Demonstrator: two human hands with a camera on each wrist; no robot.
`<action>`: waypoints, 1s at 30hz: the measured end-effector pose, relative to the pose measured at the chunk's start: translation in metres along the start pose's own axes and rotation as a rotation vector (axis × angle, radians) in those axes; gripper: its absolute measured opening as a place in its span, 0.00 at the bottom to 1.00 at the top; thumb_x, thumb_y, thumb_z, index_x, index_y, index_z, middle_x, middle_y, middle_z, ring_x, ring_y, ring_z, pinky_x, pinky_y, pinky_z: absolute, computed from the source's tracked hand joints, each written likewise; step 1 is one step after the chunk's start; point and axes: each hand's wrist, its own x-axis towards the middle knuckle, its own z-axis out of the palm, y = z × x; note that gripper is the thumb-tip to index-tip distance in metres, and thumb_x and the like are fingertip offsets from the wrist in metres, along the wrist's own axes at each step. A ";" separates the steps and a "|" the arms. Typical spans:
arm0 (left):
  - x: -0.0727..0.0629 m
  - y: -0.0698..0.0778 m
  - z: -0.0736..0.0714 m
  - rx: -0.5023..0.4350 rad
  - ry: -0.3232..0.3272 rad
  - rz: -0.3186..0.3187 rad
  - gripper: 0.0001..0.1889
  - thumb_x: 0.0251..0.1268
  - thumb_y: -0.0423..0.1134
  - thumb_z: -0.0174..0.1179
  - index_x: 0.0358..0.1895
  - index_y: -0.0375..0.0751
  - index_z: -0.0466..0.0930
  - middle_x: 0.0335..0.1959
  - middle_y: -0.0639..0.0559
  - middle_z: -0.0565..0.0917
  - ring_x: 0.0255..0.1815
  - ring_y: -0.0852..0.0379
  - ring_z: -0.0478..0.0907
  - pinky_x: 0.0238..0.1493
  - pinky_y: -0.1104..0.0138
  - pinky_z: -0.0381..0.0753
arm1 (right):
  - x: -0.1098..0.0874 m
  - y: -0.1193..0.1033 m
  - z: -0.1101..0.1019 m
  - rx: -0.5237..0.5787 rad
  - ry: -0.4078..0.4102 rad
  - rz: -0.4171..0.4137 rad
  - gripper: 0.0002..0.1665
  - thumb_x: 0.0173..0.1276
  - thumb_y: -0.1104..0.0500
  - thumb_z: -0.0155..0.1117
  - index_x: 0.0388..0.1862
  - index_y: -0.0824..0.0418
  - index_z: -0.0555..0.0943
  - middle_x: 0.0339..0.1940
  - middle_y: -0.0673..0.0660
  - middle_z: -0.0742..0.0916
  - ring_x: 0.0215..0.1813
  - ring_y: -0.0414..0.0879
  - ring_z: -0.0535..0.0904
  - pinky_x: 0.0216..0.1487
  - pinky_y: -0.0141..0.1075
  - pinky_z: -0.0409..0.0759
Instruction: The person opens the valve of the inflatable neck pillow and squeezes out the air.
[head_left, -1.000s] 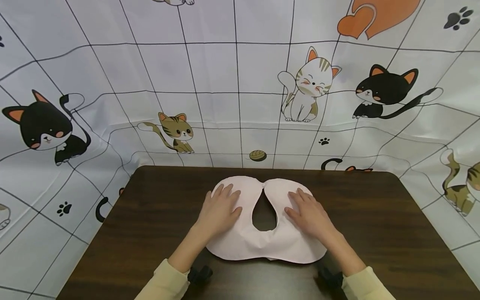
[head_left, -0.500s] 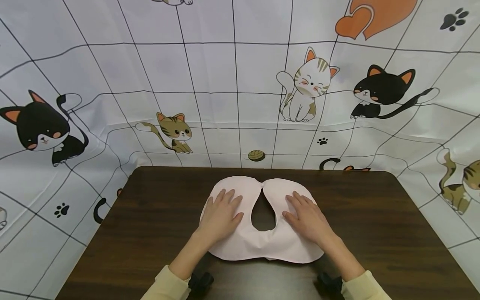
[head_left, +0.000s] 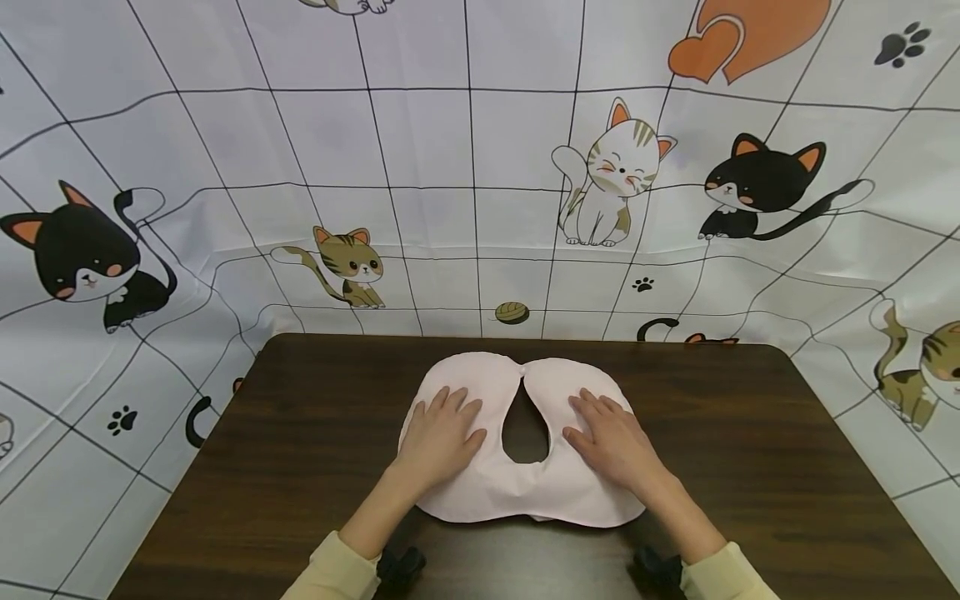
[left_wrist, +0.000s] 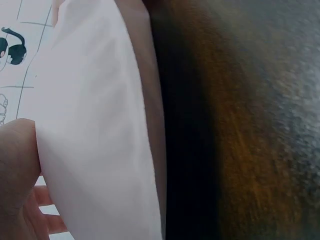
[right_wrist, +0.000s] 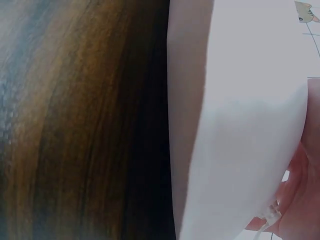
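A pale pink U-shaped neck pillow (head_left: 525, 492) lies on the dark wooden table, its two rounded ends meeting at the far side around a teardrop-shaped opening. My left hand (head_left: 438, 442) rests on the pillow's left lobe, fingers spread and pointing away. On the right lobe my right hand (head_left: 615, 442) lies in much the same way, thumb towards the opening. The left wrist view has the pillow's smooth side (left_wrist: 95, 125) beside the thumb. In the right wrist view a small clear plastic piece (right_wrist: 271, 215) shows between pillow and hand. Neither palm's underside is visible.
The dark brown table (head_left: 750, 467) extends on both sides of the pillow. A white sheet (head_left: 427, 142) printed with cats and grid lines hangs behind and around it. Dark wrist-worn devices (head_left: 401, 567) sit under both forearms.
Both hands have slid slightly towards the near side on the pillow, the left one also a little inward. The pillow stays in place, and the head view has shifted slightly.
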 end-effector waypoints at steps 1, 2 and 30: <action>0.000 0.000 0.001 -0.002 -0.003 0.000 0.22 0.73 0.49 0.61 0.63 0.43 0.82 0.66 0.39 0.78 0.70 0.33 0.70 0.61 0.34 0.70 | 0.000 0.000 0.000 0.000 -0.001 0.000 0.32 0.75 0.50 0.63 0.72 0.66 0.74 0.74 0.69 0.73 0.73 0.71 0.66 0.69 0.66 0.63; 0.000 0.000 0.001 -0.002 -0.006 0.000 0.22 0.73 0.50 0.61 0.64 0.43 0.82 0.67 0.39 0.78 0.70 0.33 0.70 0.61 0.34 0.70 | 0.000 0.000 0.000 -0.002 -0.001 0.000 0.32 0.75 0.50 0.63 0.71 0.66 0.74 0.74 0.69 0.73 0.73 0.71 0.66 0.69 0.66 0.63; -0.020 0.007 -0.022 -0.013 0.109 0.035 0.22 0.71 0.51 0.63 0.62 0.45 0.83 0.66 0.41 0.79 0.69 0.36 0.73 0.63 0.37 0.71 | -0.019 -0.005 -0.007 0.041 0.099 -0.035 0.30 0.76 0.49 0.62 0.71 0.63 0.76 0.73 0.69 0.75 0.74 0.68 0.67 0.72 0.62 0.62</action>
